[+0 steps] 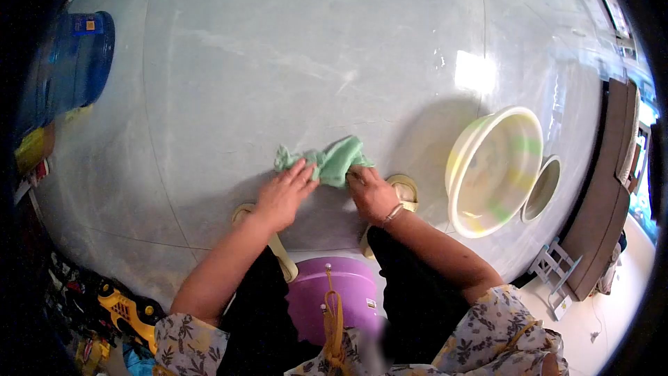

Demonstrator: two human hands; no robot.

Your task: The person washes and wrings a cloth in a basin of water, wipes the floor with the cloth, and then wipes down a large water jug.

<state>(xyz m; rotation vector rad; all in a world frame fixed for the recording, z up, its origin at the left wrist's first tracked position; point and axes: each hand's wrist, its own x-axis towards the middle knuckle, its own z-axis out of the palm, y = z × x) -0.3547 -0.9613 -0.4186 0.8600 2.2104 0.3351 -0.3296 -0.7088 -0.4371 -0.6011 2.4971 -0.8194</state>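
Note:
A crumpled green cloth (pixel 339 161) lies on the grey tiled floor (pixel 264 63) in front of my feet. My left hand (pixel 284 197) rests at the cloth's left part, its fingers stretched out over the edge. On the right side, my right hand (pixel 374 193) has its fingers curled round the cloth's edge, and a bracelet (pixel 394 212) circles that wrist. Both hands are low, between and just ahead of my light-coloured slippers (pixel 405 191).
A purple stool (pixel 334 292) is between my legs. To the right are a large basin (pixel 456 188) and a smaller one (pixel 541 188), then a brown sofa (pixel 600 216). Blue containers (pixel 87 63) stand at the left; a yellow toy vehicle (pixel 129 313) is lower left.

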